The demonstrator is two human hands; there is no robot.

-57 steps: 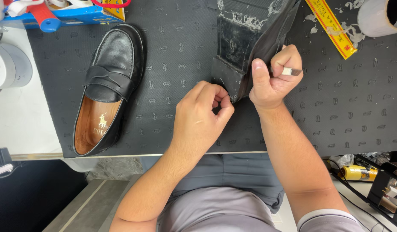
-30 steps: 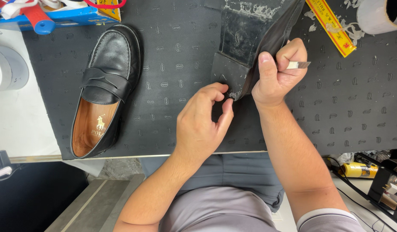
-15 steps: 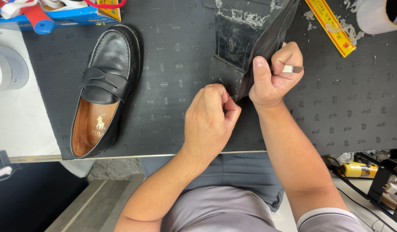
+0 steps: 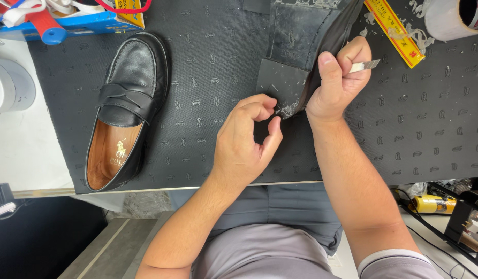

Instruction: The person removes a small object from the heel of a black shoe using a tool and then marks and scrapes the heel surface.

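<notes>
The upturned shoe (image 4: 306, 36) lies sole-up, long axis running far to near, its heel (image 4: 281, 85) clamped by the right hand (image 4: 339, 82) with a small blade (image 4: 364, 65), while the left hand (image 4: 246, 139), nearer, pinches narrowly at the heel's near corner.

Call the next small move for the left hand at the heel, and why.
Probably pinch the pale loose scrap at the heel corner and peel it away. The left hand has thumb and forefinger curled just beside it, while the right hand steadies the upturned shoe and keeps a small metal blade tucked aside.
</notes>
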